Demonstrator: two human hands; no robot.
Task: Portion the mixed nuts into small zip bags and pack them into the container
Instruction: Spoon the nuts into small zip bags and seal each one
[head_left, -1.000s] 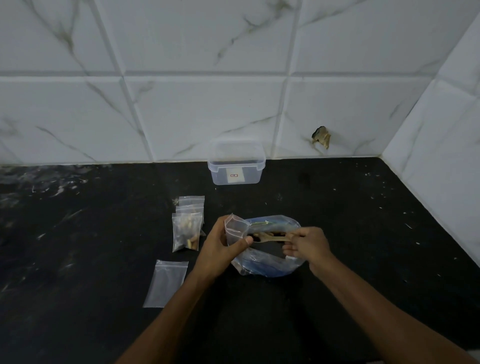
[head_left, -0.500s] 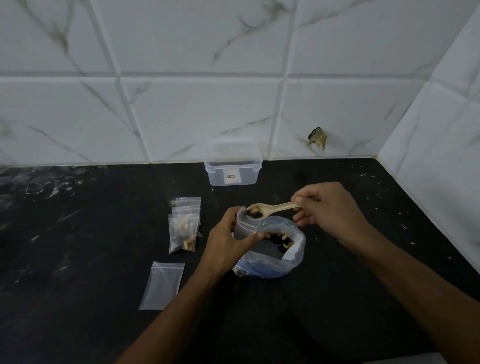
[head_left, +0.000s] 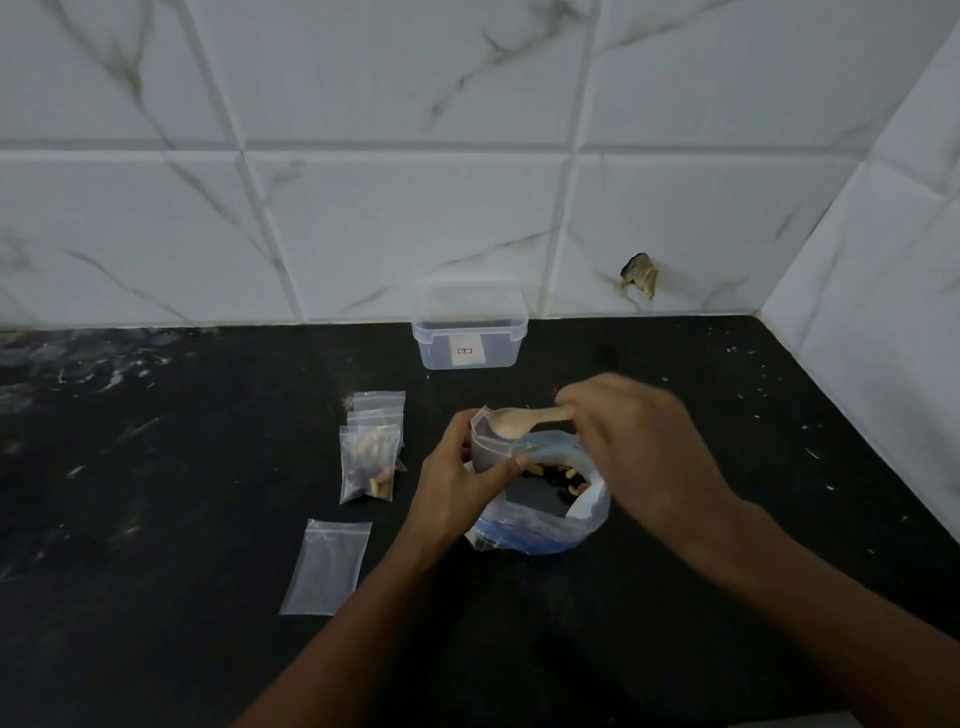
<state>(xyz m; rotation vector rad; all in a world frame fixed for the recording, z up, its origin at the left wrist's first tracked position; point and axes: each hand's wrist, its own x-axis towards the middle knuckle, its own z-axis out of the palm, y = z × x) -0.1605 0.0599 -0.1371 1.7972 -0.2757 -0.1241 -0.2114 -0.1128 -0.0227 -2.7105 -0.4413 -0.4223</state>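
Observation:
My left hand (head_left: 457, 478) pinches a small clear zip bag (head_left: 488, 447) upright, its mouth held open. My right hand (head_left: 639, 447) grips a wooden spoon (head_left: 519, 420) whose bowl is turned over at the small bag's mouth. Just behind and below them sits the large plastic bag of mixed nuts (head_left: 550, 499), open on the black counter (head_left: 208, 467). A few filled small zip bags (head_left: 371, 452) lie in a stack to the left. An empty flat zip bag (head_left: 327, 569) lies nearer me. The clear plastic container (head_left: 470, 338) stands open by the wall.
White marble-look tiles form the back wall and the right side wall (head_left: 883, 312), meeting in a corner at the right. A chipped hole (head_left: 639, 273) shows in the back tile. White specks and smears dot the counter.
My right hand lifted a spoonful of nuts out of the large bag, carried it to the small bag's mouth, and now has tipped the spoon over there. My left hand stayed holding the small bag.

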